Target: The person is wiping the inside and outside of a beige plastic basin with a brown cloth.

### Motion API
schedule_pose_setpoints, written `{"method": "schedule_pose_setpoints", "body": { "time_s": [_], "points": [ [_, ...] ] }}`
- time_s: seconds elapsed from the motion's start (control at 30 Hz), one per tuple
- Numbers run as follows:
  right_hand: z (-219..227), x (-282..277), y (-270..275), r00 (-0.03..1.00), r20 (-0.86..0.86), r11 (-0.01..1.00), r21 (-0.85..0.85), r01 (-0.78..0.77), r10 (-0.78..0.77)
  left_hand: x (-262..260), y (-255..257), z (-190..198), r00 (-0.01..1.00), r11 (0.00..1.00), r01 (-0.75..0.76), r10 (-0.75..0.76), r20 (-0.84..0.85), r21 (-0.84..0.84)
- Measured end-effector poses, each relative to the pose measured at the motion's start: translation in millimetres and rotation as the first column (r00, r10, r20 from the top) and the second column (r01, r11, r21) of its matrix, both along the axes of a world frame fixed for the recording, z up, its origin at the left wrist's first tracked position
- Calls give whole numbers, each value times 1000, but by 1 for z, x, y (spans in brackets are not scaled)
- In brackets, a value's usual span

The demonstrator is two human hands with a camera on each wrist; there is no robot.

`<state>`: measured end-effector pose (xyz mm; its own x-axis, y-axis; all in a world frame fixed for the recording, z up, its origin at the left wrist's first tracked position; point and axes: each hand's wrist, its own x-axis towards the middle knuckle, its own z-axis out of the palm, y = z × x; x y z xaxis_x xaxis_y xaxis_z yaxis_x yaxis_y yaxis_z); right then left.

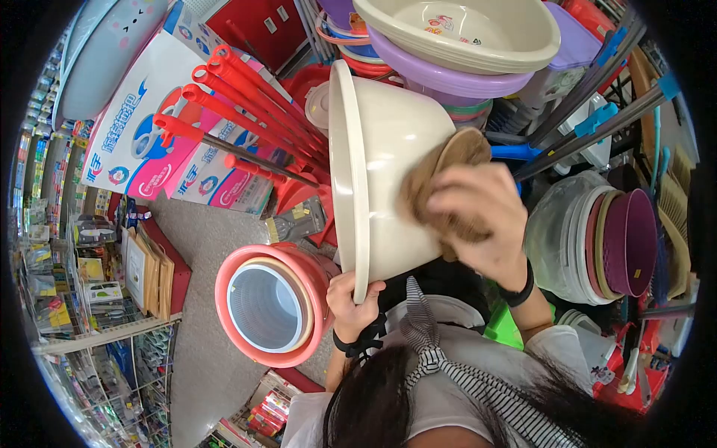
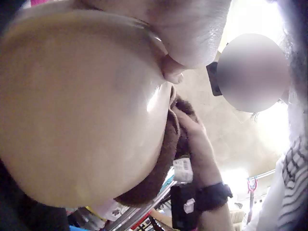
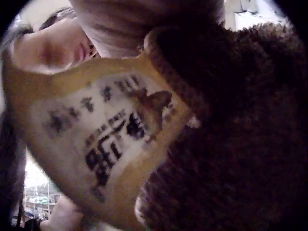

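Note:
A large cream plastic basin (image 1: pixel 396 149) is tilted on its side in front of the person, its rim facing left in the head view. The left hand (image 1: pixel 351 302) grips the low part of that rim, thumb on the outer side. Against the basin's base, the right hand (image 1: pixel 482 216) holds a fluffy brown cloth (image 1: pixel 467 149); hand and cloth are blurred by motion. The right wrist view shows the cloth (image 3: pixel 231 134) close up, overlapping a printed label (image 3: pixel 106 125) on the basin. In the left wrist view the cloth (image 2: pixel 149 185) hangs below the right hand.
Stacked cream and purple basins (image 1: pixel 463 37) stand ahead. Red-tipped mop handles (image 1: pixel 246 97) lean in front of printed boxes (image 1: pixel 134 112). A pink bucket (image 1: pixel 224 313) with nested buckets sits on the floor. More stacked buckets (image 1: pixel 631 243) are at right, and goods shelves (image 1: pixel 89 328) at left.

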<state>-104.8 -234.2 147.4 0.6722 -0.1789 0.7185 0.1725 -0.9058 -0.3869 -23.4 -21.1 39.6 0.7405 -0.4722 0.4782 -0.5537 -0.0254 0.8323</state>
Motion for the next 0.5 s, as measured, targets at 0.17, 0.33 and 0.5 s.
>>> {"method": "schedule_pose_setpoints", "body": {
  "time_s": [0.17,0.33,0.5],
  "points": [
    [-10,-10,-3,994,-12,985,137,108,-107,1,0,-5,997,1000,22,-23,73,16],
    [-21,-24,7,1000,-8,1000,30,-5,5,7,3,-10,995,998,66,-67,81,14],
    [-11,-6,-19,977,13,930,311,197,-212,1,-3,-19,999,997,34,-33,13,-67]
  ]
}}
